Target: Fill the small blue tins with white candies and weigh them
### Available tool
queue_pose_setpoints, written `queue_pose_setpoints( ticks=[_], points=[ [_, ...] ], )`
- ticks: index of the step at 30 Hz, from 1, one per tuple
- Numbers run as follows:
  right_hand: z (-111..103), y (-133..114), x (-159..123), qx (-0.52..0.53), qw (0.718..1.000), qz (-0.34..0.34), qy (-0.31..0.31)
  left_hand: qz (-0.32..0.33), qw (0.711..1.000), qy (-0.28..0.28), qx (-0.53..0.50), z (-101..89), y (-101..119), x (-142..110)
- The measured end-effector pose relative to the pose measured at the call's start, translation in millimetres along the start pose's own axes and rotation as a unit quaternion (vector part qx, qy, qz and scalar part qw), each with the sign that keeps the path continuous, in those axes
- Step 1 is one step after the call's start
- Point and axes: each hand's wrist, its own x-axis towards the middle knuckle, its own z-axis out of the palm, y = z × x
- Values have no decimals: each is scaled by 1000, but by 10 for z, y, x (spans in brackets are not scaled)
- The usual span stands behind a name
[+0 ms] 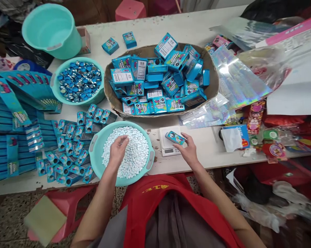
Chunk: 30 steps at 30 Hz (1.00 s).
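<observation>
Desk: it carries your work, with a large share apparently done and plenty left.
Cardboard box (213, 81): far side, heaped with blue boxes (174, 60) that look like the finished share; their contents are hidden.
Holed boxes (78, 148): clustered near left, round openings showing, so they seem unfinished.
White pieces (134, 151): plenty remain in the near basin (94, 156).
Metal caps (79, 81): many lie loose in the far-left basin (57, 74), apparently unused.
Scale (165, 151): just right of the white pieces.
Left hand (118, 151): fingertips drawn together over the pieces; you cannot tell whether they pinch one.
Right hand (188, 150): gripping the small blue box (176, 138) over the scale, seemingly partway through.
</observation>
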Motion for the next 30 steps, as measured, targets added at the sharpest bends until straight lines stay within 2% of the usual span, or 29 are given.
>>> queue_pose_setpoints(
  ticks=[8,12,14,16,19,21,24,26,28,30],
  points=[
    [-436,56,-5,-19,993,76,86,-31,999,11,-23,13,-93,6],
    [-527,74,92,-26,992,65,108,-34,999,8,-42,35,-107,6],
    [-577,-2,188,-48,991,22,119,-35,998,8,-52,43,-110,7],
    [-641,-159,366,-89,986,-52,130,-38,997,10,-61,49,-113,9],
    [-715,-480,832,-167,962,-169,136,-34,997,16,-67,65,-99,12],
    [-705,-651,1247,-215,945,-221,111,-19,998,24,-55,96,-55,14],
    [-579,-717,1857,-258,936,-234,49,56,997,54,10,243,99,-1],
    [-462,-670,2135,-269,940,-209,8,159,984,35,67,448,258,-53],
    [-362,-622,2263,-279,946,-162,-31,286,948,-55,127,746,433,-143],
    [-309,-590,2282,-302,945,-112,-52,402,869,-197,210,1111,576,-222]
  ],
)
